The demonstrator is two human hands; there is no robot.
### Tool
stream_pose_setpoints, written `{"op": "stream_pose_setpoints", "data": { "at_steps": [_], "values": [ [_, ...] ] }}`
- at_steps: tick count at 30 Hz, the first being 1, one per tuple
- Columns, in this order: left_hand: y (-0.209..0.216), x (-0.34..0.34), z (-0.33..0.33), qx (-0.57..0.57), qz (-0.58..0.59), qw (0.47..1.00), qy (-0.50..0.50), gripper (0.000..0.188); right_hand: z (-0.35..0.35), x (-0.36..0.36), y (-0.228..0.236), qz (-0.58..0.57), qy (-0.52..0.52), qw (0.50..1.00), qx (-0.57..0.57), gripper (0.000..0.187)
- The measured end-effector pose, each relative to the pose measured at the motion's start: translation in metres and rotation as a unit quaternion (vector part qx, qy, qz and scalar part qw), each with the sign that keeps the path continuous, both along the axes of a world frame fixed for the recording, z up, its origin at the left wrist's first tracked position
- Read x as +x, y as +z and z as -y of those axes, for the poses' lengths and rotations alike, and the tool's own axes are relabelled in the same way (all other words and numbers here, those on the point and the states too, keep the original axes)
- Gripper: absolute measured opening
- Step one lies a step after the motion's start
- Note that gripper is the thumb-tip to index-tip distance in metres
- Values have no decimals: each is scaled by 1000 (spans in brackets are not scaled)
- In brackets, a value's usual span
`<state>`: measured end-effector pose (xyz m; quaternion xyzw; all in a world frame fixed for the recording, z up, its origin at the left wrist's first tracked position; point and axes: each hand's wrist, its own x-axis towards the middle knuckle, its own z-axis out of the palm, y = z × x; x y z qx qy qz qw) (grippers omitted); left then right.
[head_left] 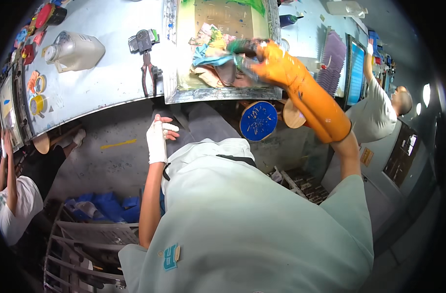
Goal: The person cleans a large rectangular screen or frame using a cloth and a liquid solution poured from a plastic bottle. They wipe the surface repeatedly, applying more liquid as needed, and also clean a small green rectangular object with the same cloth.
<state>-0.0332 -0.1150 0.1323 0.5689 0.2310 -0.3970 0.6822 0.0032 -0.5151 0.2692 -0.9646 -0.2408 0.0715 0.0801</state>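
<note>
Ahead of both hands, the tabletop (111, 80) carries a grey, paint-marked frame (203, 94), and inside its rim lies the heap of crumpled cloths (214, 57) in pink, yellow and light blue, directly under the right hand (274, 63). Well to the left of that hand, a translucent jug (81, 51) lies on its side; its walls are too cloudy to tell how much it holds. Beyond the right hand are a dark bottle (289, 20) with a pointed nozzle and, further out, a clear bottle (346, 9). Pliers (147, 75) rest just beside the frame, ahead of the left hand (158, 139).

The right arm reaches forward and inward in a long orange glove, its fingertips stained dark and green. Thumb and fingers stand apart over the heap, but they are blurred, so I cannot tell whether they grip any fabric. The left hand, in a white glove with some fingertips bare, hangs before the tabletop edge, fingers loosely bent and spread, holding nothing visible.
</note>
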Motion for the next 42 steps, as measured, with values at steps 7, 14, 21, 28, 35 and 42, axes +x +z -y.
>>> {"op": "stream_pose_setpoints", "data": {
  "at_steps": [7, 14, 21, 28, 35, 42],
  "values": [
    [2, 2, 5, -8, 17, 1000, -16, 51, 6, 46, -98, 15, -154, 988, -23, 49],
    [39, 14, 30, 74, 157, 982, -74, 32, 7, -4, -153, 198, -167, 951, 168, 56],
    [52, 105, 125, 218, 579, 739, -267, 27, 0, -4, -86, -32, -237, 961, 135, 54],
    [36, 130, 158, 211, 748, 567, -273, 15, 1, -13, -59, -75, -284, 946, 136, 54],
    [31, 134, 139, 265, 669, 589, -367, 11, 8, -23, -27, -142, -440, 835, 298, 45],
    [58, 117, 124, 262, 572, 679, -378, 23, -2, -18, -8, -126, -491, 753, 420, 34]
  ]
}}
